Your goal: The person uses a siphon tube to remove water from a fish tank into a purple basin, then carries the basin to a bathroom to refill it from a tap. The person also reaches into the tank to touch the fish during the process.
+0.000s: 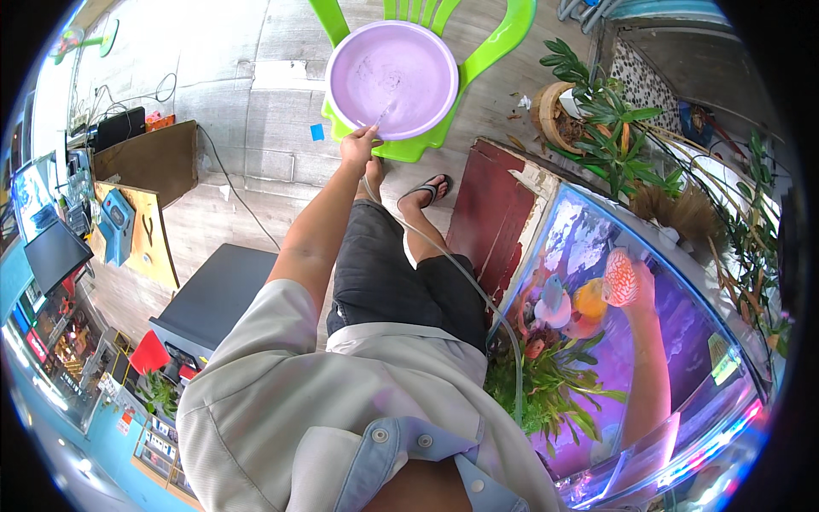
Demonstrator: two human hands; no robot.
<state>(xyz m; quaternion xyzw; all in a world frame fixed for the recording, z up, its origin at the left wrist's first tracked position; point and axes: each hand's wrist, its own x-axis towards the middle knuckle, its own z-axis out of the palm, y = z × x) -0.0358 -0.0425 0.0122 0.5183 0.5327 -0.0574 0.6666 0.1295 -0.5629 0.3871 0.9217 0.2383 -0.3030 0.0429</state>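
1. Fish tank [691, 358] glows at four o'clock.
2. Green chair [503, 43] at twelve carries a lilac basin [392, 77].
3. Pale hose [514, 341] is gripped by the left hand [360, 147] at eleven.
4. Right hand [641, 286] at three sits beside a patterned fish [620, 277]; grip unclear.

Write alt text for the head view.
A person's left hand holds a thin hose at a purple basin on a green chair. The right hand is inside a fish tank, close to a red patterned fish, with other fish nearby.
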